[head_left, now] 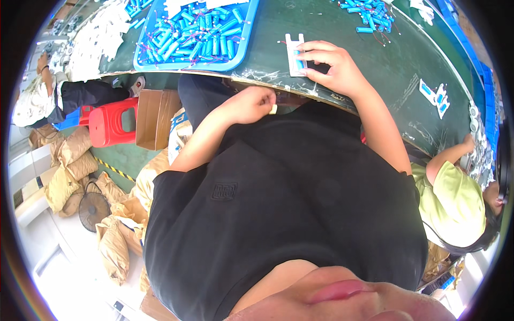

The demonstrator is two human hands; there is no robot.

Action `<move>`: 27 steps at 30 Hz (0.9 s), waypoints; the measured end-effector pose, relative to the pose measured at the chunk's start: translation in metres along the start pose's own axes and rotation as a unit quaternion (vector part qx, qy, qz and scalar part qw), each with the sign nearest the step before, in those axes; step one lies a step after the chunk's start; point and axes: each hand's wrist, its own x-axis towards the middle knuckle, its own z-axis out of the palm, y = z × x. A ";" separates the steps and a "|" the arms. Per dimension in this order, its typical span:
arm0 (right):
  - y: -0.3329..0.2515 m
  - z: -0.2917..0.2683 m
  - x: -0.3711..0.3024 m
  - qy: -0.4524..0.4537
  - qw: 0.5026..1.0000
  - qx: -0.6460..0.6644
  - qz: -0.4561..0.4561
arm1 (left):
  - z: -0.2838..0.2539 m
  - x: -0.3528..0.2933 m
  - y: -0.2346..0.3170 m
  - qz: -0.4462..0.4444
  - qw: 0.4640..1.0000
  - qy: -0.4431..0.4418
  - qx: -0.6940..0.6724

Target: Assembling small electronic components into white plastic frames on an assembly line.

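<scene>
My right hand (pixel 336 68) grips the side of a white plastic frame (pixel 293 40) at the table's near edge, fingers on its right side and thumb low. A blue battery cell (pixel 299 60) shows inside the frame, partly behind the fingers, and a thin lead with a small white plug sticks out to its left. My left hand (pixel 250 106) is off the table, in front of my body, its fingers curled. A small pale yellow piece (pixel 273 109) is pinched at its fingertips; its exact kind is too small to make out.
Left on the green table (pixel 267 53) is a blue tray (pixel 243 51) of wired blue cells, beside a pile of white parts (pixel 110 45). More cells (pixel 369 13) lie far right, and filled frames (pixel 435 97) nearer. A red stool (pixel 110 124) and a co-worker (pixel 452 206) flank me.
</scene>
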 end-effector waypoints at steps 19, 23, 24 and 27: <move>-0.052 -0.130 -0.158 0.105 0.823 -0.432 0.353 | 0.012 0.030 -0.099 0.003 0.811 0.377 0.447; -0.052 -0.136 -0.123 0.164 0.851 -0.371 0.333 | -0.002 -0.016 -0.046 -0.057 0.932 0.246 0.259; -0.050 -0.131 -0.109 0.172 0.887 -0.292 0.314 | -0.011 -0.025 -0.016 -0.100 0.948 0.170 0.251; -0.027 -0.113 -0.055 0.139 0.943 -0.227 0.200 | -0.039 -0.053 0.046 -0.036 0.995 0.004 0.088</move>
